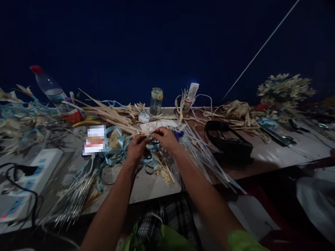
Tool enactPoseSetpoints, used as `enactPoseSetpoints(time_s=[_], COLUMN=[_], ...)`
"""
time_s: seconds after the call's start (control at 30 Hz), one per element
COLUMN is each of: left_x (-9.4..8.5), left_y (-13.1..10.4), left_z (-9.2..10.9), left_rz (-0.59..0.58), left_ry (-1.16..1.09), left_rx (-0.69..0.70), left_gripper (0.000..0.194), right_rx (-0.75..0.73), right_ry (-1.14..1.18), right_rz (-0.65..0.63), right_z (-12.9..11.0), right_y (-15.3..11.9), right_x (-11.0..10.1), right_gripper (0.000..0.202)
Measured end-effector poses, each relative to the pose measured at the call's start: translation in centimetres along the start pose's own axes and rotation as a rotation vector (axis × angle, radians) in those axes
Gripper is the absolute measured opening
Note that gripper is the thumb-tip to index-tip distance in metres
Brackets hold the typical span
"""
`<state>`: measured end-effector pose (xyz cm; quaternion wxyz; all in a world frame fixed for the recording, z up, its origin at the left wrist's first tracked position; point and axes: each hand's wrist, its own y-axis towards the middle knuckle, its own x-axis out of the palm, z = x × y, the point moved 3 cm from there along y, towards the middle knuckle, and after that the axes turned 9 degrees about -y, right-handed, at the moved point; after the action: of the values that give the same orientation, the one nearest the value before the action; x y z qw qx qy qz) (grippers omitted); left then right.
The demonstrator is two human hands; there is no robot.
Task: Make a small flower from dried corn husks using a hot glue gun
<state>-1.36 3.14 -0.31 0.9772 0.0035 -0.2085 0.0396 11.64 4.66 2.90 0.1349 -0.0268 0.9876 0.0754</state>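
Note:
In the middle of the bench, my left hand and my right hand come close together, both with fingers pinched. Whatever small pale bit sits between the fingertips is too small to make out. Just behind the fingers lies a flat pale sheet or husk. Light blue ribbon loops beside my left hand. Dried husk scraps are scattered below the hands, and long dry leaf strips stretch away behind to the left.
A bundle of thin wires, a phone with a blurred screen and a power strip lie left. Clear sticks and a black headset-like object lie right. A glass jar and tilted bottle stand behind.

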Motion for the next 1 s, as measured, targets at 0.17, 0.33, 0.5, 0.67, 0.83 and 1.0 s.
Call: enactPoseSetpoints(time_s=[0.17,0.33,0.5,0.67,0.83,1.0], left_x=[-0.14,-0.47,-0.42,-0.55,-0.65,-0.48], left_y=[0.10,0.36,0.47,0.49,0.47,0.22], left_z=[-0.25,-0.55,-0.35,-0.44,-0.54,-0.61], left_rz=[0.009,0.045,0.019,0.025,0.062,0.080], left_ry=[0.015,0.054,0.203,0.238,0.240,0.219], left_rx=[-0.005,0.014,0.141,0.186,0.195,0.150], left_gripper=[0.026,0.030,0.021,0.022,0.022,0.024], right_rx=[-0.011,0.002,0.016,0.036,0.041,0.027], right_ry=[-0.151,-0.202,-0.203,-0.182,-0.137,-0.170], right_rz=[0.062,0.144,0.180,0.199,0.245,0.331], right_z=[-0.14,0.40,0.78,0.53,0.47,0.70], right_y=[-0.13,-0.03,-0.03,-0.47,-0.78,-0.83], right_x=[0.37,0.08,0.05,0.39,0.73,0.72], right_gripper=[0.013,0.017,0.016,0.018,0.018,0.016])
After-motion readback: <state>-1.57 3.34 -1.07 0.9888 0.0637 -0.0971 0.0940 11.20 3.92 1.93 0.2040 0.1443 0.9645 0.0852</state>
